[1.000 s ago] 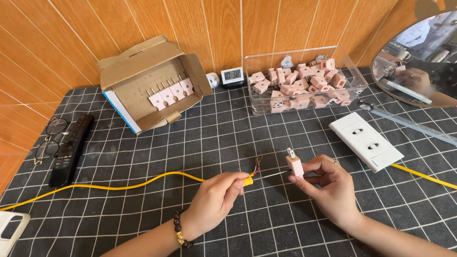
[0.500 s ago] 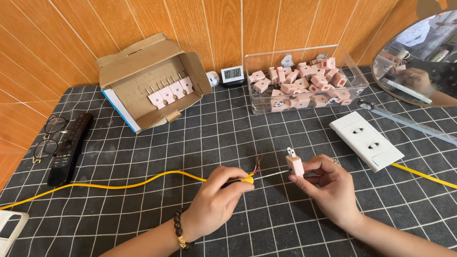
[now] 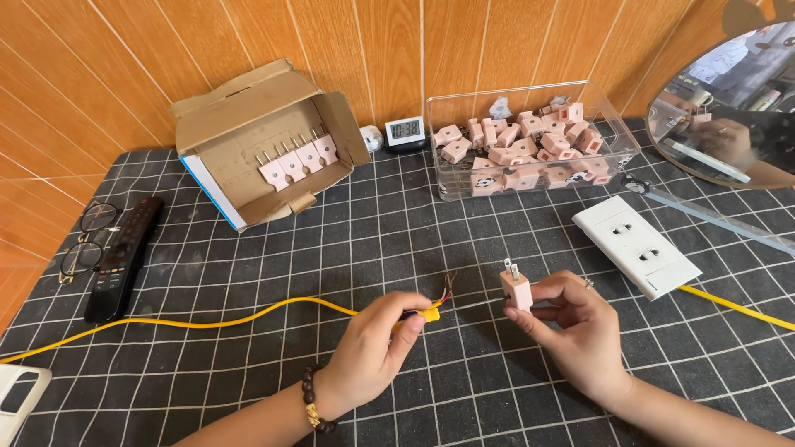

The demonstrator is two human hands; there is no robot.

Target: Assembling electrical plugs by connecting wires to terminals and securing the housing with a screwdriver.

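Left hand (image 3: 373, 352): closed in a pinch on the yellow cable (image 3: 207, 321) near its stripped end, where thin bare wires (image 3: 448, 285), reddish and dark, fan upward. Beaded bracelet (image 3: 313, 400) of dark round beads at the wrist. The cable is smooth and round, trailing left across the mat in a shallow curve.

Right hand (image 3: 571, 327): fingers curled around a small pink plug (image 3: 516, 290), boxy plastic with two flat metal prongs pointing up. Plug and wire ends sit near each other, not touching.

Mat (image 3: 348, 240): black, flat, printed with a white square grid; covers the work surface.

Cardboard box (image 3: 261, 145): brown, flaps open, blue edge; holds a row of pink plugs, prongs up.

Clear bin (image 3: 530, 141): transparent hard plastic, rectangular, filled with loose pink plugs.

Wall socket plate (image 3: 635, 246): white, glossy, rectangular, lying flat to the right, a second stretch of yellow cable running from it.

Small digital clock (image 3: 406, 130): white case, against the wall.

Remote control (image 3: 124, 257): black, long, at left; round-rimmed glasses (image 3: 87, 238) beside it.

Mirror (image 3: 729, 91): curved edge, top right.

Wall (image 3: 373, 50): orange wood panelling, diagonal and vertical boards.
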